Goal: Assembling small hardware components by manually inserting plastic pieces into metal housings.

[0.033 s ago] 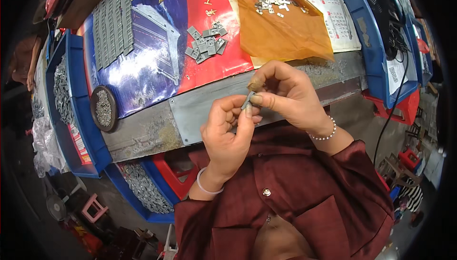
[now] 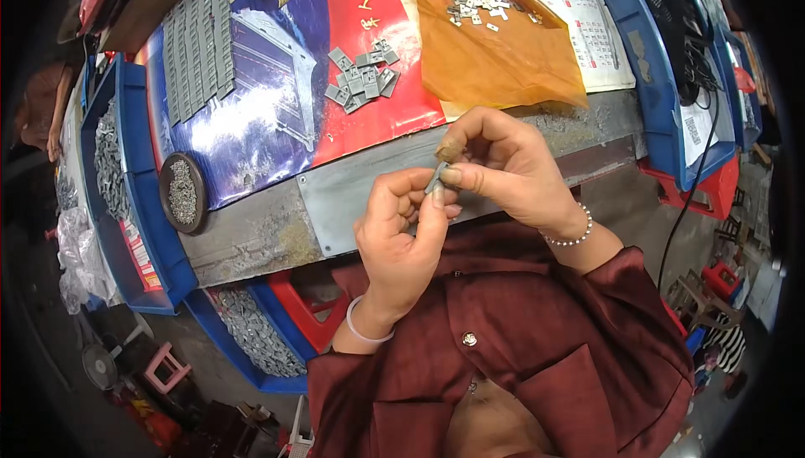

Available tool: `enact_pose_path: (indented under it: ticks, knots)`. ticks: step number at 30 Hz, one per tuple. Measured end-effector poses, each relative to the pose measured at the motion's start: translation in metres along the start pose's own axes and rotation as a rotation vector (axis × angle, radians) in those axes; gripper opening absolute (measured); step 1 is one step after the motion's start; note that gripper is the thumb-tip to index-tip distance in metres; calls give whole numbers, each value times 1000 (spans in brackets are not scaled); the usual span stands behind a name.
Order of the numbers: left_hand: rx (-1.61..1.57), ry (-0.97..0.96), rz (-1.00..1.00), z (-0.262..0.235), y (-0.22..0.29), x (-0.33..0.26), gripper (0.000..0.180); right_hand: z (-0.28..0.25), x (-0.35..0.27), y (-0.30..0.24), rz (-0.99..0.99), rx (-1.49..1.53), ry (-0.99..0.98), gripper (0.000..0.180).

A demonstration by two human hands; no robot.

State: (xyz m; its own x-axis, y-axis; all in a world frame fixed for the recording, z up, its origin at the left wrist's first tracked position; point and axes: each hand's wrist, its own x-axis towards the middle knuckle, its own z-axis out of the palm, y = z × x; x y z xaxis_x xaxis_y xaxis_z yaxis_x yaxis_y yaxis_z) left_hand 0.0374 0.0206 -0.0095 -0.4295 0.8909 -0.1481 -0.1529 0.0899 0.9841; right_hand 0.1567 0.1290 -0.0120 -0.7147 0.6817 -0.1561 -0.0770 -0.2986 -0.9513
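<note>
Above the near edge of the bench, my two hands meet over a small grey rectangular piece (image 2: pixel 435 180), much of which the fingers hide. My left hand (image 2: pixel 401 232) pinches it between thumb and fingers. From the other side, the thumb of my right hand (image 2: pixel 511 169) presses on the same piece, its index finger curled over. Something brownish and rough covers the right index fingertip. Farther off, a loose pile of grey rectangular pieces (image 2: pixel 363 77) rests on a red and blue poster (image 2: pixel 277 144).
Rows of grey pieces (image 2: pixel 197 43) cover the poster's left. Small whitish plates (image 2: pixel 478 4) lie on orange paper (image 2: pixel 503 64). A round dark dish (image 2: pixel 199 217) holds tiny metal parts. Blue bins (image 2: pixel 159 240) stand left, below (image 2: pixel 260 303) and right (image 2: pixel 662 114); red stools (image 2: pixel 713 186) are under the bench.
</note>
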Motion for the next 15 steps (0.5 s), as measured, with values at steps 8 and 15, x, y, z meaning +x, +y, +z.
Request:
enact_pose_path:
  ticks: [8,15]
  knots:
    - [-92,-44,-144,-6,4,3,16,-7,0,0,75,99,-109,19]
    - [10,-76,-131,-6,6,2,11,-8,-2,-3,153,153,-143,18]
